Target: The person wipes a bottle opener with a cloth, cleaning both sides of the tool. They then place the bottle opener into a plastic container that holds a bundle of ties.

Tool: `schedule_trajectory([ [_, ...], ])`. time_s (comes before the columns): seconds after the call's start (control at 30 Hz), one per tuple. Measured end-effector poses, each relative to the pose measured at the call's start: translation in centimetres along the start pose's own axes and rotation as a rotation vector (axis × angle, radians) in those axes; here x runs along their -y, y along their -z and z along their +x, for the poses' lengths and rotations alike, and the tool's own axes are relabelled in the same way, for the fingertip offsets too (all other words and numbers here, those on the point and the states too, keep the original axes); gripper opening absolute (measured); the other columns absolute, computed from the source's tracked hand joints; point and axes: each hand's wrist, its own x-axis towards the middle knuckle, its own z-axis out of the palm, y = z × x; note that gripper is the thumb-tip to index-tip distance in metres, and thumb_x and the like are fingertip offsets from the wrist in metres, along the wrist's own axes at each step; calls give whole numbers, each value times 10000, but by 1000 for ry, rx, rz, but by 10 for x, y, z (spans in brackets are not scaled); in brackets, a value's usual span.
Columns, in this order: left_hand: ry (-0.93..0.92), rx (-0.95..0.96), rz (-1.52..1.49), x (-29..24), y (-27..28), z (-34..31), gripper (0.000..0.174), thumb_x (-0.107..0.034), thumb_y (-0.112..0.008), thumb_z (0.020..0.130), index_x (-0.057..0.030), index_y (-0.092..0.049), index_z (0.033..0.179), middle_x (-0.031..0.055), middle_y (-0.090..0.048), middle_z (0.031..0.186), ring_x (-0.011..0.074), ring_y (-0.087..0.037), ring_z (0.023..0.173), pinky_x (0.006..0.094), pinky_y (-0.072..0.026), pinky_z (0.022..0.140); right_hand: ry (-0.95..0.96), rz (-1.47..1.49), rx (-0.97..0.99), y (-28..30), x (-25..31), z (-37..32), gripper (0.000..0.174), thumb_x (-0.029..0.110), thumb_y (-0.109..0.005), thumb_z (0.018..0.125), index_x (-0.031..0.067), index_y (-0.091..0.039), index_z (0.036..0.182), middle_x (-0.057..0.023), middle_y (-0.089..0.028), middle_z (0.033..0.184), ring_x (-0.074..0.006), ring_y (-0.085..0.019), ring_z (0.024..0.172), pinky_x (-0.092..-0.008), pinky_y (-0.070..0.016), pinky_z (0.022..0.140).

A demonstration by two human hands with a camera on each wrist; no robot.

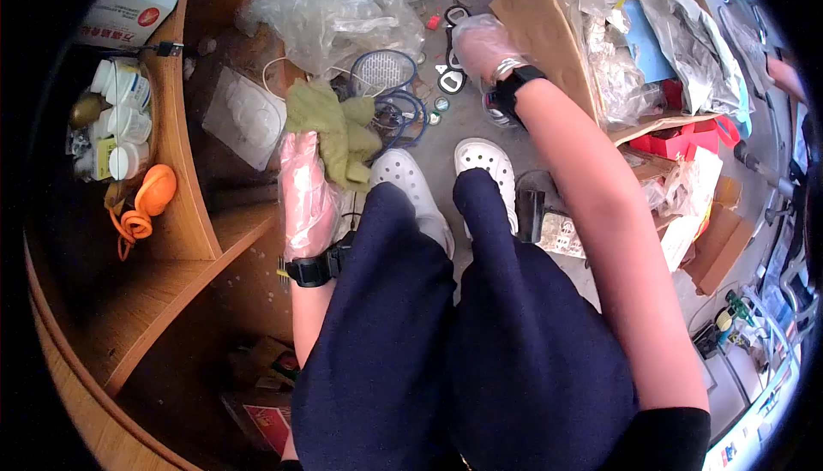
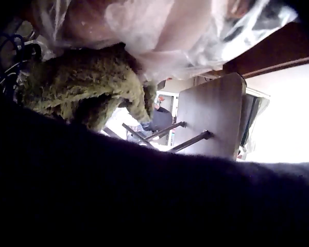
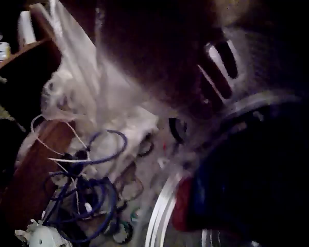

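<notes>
My left hand (image 1: 307,201), inside a clear plastic glove, grips a fuzzy olive-green cloth (image 1: 330,128); the bunched cloth hides its fingertips. The same cloth (image 2: 87,85) hangs by the gloved palm in the left wrist view. Also in clear plastic, my right hand (image 1: 484,47) is low over the floor beside black bottle openers (image 1: 452,81). Its fingers face away from the head camera, and I cannot tell what they hold. Coiled blue cord (image 1: 411,120) and a small mesh racket-shaped thing (image 1: 381,70) lie between the hands.
A wooden cabinet (image 1: 193,128) stands on the left, with white bottles (image 1: 129,120) and an orange rubber bulb (image 1: 157,188). Large clear plastic bags (image 1: 334,8) lie ahead. At right, a cardboard box (image 1: 544,34) holds plastic wrapping. Bottle caps (image 1: 441,104) lie near my white clogs (image 1: 484,158).
</notes>
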Motion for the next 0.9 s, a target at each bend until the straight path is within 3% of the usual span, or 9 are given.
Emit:
schedule_trajectory([
  [0.07,-133,40,157,9,12,0,182,-51,-463,949,23,-554,1089,116,-580,1042,206,-576,928,332,-469,818,33,44,-156,6,3,-9,195,118,-538,854,28,-674,962,-171,-683,893,-300,-674,833,-386,-526,736],
  [0.13,-555,26,952,-2,11,-7,216,42,-463,902,21,-553,1097,136,-558,1038,244,-548,882,338,-456,814,79,89,-313,42,16,-34,179,134,-531,879,15,-629,968,-142,-679,811,-292,-665,754,-388,-518,678],
  [0.23,-454,-29,625,3,12,-7,265,79,-465,883,-6,-555,1117,128,-562,1039,222,-549,863,319,-457,798,-43,1474,-118,84,43,-91,265,326,-513,977,69,-570,1007,-13,-561,702,-117,-527,640,-262,-445,620],
  [0.37,-413,-90,645,-29,-15,-17,256,50,-512,889,-14,-544,1134,101,-582,1068,181,-574,916,298,-469,813,-114,1912,127,93,66,-128,252,343,-499,991,131,-570,1106,64,-474,814,-21,-467,681,-158,-367,575],
  [0.43,-372,-26,-152,-39,-42,-11,332,24,-584,872,-31,-517,1193,69,-591,1107,140,-575,978,282,-476,842,119,1932,276,70,67,-125,256,322,-481,996,99,-559,1097,48,-540,820,-35,-455,667,-185,-394,572],
  [0.5,-413,119,219,-41,-44,-9,507,-84,-736,805,-36,-476,1238,94,-622,1125,171,-594,991,324,-490,862,198,1498,357,85,65,-127,293,322,-493,985,60,-540,1108,1,-599,856,-68,-526,707,-236,-450,615],
  [0.63,-721,147,720,-39,-49,1,412,-119,-714,789,-32,-530,1148,185,-657,913,312,-654,799,347,-506,724,462,994,111,78,73,-137,320,319,-474,950,30,-552,1063,-200,-628,935,-387,-589,851,-429,-479,753],
  [0.8,-449,142,593,-18,-45,2,100,-88,-601,873,-2,-629,915,146,-648,786,242,-624,713,331,-478,674,566,812,-379,72,88,-145,206,179,-479,925,8,-583,873,-182,-613,779,-335,-615,706,-420,-481,610],
  [0.9,-353,3,477,-11,-41,5,182,-79,-471,967,22,-603,1040,45,-634,921,119,-569,838,270,-474,798,303,1104,-46,100,85,-151,224,208,-476,945,7,-566,905,-174,-599,774,-330,-607,723,-421,-480,635],
])
